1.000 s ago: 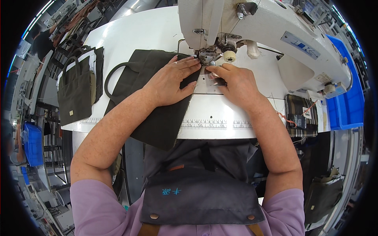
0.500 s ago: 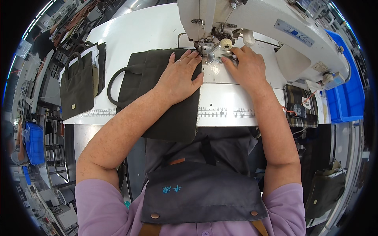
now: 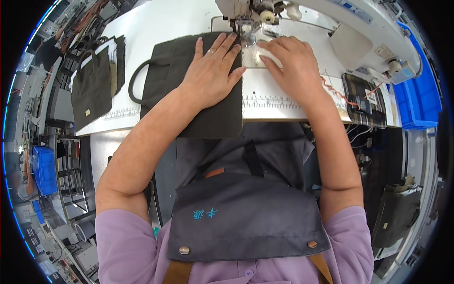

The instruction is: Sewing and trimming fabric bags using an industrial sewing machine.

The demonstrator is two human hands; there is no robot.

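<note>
A dark olive fabric bag piece [image 3: 213, 118] with a looped handle lies under the sewing machine head [image 3: 246, 21], its raw right edge running up to the needle area. My left hand [image 3: 210, 71] rests flat on its upper right part, fingers spread. Just right of that edge, my right hand [image 3: 293, 61] is over the machine bed, fingers lightly bent, thumb apart from the forefinger. Nothing shows in its grasp. A small dark metal item [image 3: 271, 34] lies just beyond its fingertips; its kind is unclear.
Similar olive bags [image 3: 92, 90] lie at the left of the white table [image 3: 165, 19]. A folded plaid cloth [image 3: 364, 97] with an orange cord sits at the right, beside a blue bin [image 3: 416, 99]. The printed ruler strip [image 3: 274, 102] follows the table's front edge.
The whole view has shifted, so the table appears higher. My left fingers have spread wider on the bag. My right hand sits slightly nearer me, uncovering the small metal item.
</note>
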